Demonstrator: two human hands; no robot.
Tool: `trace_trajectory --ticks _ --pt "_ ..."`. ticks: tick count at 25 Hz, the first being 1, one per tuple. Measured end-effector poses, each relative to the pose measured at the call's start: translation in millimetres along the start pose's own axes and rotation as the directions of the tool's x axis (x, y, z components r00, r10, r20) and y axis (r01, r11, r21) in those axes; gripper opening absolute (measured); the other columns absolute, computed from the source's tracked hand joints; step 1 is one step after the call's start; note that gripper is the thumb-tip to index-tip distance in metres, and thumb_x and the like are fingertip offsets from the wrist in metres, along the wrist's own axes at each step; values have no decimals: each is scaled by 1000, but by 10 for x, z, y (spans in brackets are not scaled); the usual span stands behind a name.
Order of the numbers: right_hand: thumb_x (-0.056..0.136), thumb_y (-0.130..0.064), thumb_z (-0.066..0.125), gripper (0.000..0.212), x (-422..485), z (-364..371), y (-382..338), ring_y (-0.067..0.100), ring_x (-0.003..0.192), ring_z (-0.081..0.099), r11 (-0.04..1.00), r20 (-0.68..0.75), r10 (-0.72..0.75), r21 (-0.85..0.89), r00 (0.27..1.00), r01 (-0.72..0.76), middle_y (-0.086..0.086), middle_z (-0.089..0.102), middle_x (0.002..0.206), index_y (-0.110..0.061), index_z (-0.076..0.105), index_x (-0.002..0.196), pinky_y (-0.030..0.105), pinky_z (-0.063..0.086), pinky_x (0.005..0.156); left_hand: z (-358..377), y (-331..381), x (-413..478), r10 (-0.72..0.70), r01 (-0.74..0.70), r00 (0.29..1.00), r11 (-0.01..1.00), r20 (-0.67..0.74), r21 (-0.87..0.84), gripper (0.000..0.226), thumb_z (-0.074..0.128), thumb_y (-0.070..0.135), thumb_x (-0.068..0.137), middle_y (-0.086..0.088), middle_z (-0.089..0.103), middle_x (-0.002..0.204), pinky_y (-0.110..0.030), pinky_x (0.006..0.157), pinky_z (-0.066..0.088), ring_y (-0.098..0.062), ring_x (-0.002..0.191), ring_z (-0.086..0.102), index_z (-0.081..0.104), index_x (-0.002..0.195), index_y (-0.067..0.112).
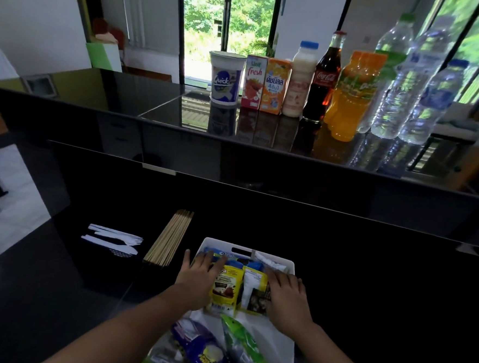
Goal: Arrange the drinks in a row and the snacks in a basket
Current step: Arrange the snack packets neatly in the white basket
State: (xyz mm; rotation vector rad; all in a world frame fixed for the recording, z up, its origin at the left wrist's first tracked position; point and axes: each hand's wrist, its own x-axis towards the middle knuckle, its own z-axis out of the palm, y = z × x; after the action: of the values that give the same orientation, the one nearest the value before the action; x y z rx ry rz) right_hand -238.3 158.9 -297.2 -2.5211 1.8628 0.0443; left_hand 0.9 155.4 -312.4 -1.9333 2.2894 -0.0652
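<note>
- White basket (290, 263): set on the lower counter (381, 290), at the near edge of the view, filled with snack packets.
- Left hand (197, 280): laid open, fingers straight, resting on the blue biscuit packet (229, 256) at the basket's far left; nothing is gripped.
- Right hand (287, 296): laid open, fingers spread, resting on the packets at the basket's right side; nothing is gripped.
- Yellow packet (223, 289): seen between the two hands, lying in the basket.
- White packet (272, 264): placed at the far right corner of the basket.
- Purple packet (202, 350) and green packet (246, 349): lodged at the basket's near end.
- Drinks, lined up in a row on the raised counter (152, 115), from left to right: "Quick" cup (226, 78), "fresh" carton (253, 81), orange carton (274, 86), white milk bottle (299, 80), Coca-Cola bottle (323, 82), orange drink bottle (352, 98), and three water bottles (391, 78).
- Wooden skewers (169, 237): bundled on the lower counter, just left of the basket.
- White plastic cutlery (115, 240): laid out left of the skewers.
</note>
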Motion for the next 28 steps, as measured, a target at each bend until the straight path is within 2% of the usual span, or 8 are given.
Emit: trace_trajectory --ticks 2,4,8,11,15,19,24,28 --pt "93 -39 50 75 -35 -20 -26 31 146 19 1000 -20 5 19 1000 -5 6 23 159 -21 11 155 47 15 117 -1 -17 -39 19 -19 1000 1000 1 -18 104 64 40 84 -11 -5 160 -63 111 -7 -31 147 -3 -16 149 30" --pt "88 -40 59 77 -114 -48 -68 35 145 25 999 -85 12 35 996 -9 10 28 157 -19 23 153 51 20 116 8 -7 -96 37 -38 999 999 -17 -23 108 66 41 82 -10 -8 160 -63 110 -9 -32 147 -5 -18 148 31" --pt "96 -42 46 75 -213 -114 -125 29 149 5 997 -87 28 69 996 -22 7 3 163 -23 4 155 46 7 119 -56 9 -207 49 -51 996 998 -70 -24 105 64 39 84 -8 -9 160 -61 111 -8 -29 147 -6 -18 148 32" --pt "99 -45 40 69 -316 -225 -217 26 148 3 991 -115 75 114 991 -62 1 -2 162 -28 2 154 42 9 120 -199 -30 -333 38 -46 995 995 -97 -84 92 58 37 89 -6 -10 160 -60 113 -8 -26 147 -9 -10 150 31" --pt "95 -54 41 65 -544 -272 -389 21 146 9 961 -56 85 269 995 -67 -6 9 161 -32 18 152 36 18 116 -426 -222 -583 142 -103 984 945 105 -309 81 55 53 85 0 -8 160 -53 115 -5 -21 146 -10 11 150 34" --pt "86 -63 47 72 -730 -220 -590 19 140 22 942 37 7 334 999 -19 -8 26 156 -31 30 149 34 24 112 -634 -342 -855 300 -176 918 894 260 -411 78 64 40 79 3 16 158 -42 115 13 -20 145 10 25 146 36" --pt "80 -53 64 81 -862 -240 -705 20 137 35 926 183 10 370 983 -78 -1 34 152 -27 29 149 31 35 107 -656 -237 -1059 352 -229 875 906 332 -357 65 69 33 79 0 43 145 -35 107 35 -22 132 40 43 139 31" --pt "87 -38 62 58 -889 -387 -718 18 125 49 912 159 59 394 986 -118 -1 49 140 -28 42 140 29 44 95 -645 -189 -1128 333 -228 898 911 286 -343 51 65 32 80 2 56 134 -33 96 45 -20 119 53 55 130 33"
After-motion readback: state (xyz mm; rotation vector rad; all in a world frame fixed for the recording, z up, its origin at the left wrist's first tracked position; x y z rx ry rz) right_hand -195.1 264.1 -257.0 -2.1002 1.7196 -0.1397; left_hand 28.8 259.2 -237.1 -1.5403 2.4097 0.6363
